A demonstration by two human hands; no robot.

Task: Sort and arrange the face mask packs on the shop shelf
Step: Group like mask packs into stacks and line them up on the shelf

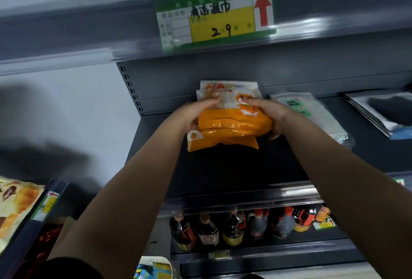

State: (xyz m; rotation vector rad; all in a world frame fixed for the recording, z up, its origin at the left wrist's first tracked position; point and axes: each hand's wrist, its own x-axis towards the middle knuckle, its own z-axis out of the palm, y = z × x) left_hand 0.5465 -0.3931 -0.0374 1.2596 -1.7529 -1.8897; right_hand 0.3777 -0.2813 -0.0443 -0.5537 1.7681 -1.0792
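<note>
A stack of orange-and-white face mask packs (231,122) sits on the dark grey shelf (234,167), near its back panel. My left hand (196,113) grips the stack's left side and my right hand (267,113) grips its right side, thumbs on top. Just to the right lies a pile of clear packs with a green FACE MASK label (312,113). Further right rests a pile of silver and dark packs (379,113), partly cut off by the frame edge.
An upper shelf with a yellow-green price tag and red arrow (218,18) hangs overhead. Dark sauce bottles (245,227) fill the shelf below. A snack bag (17,207) sits on a neighbouring shelf at the left. A white wall is at the left.
</note>
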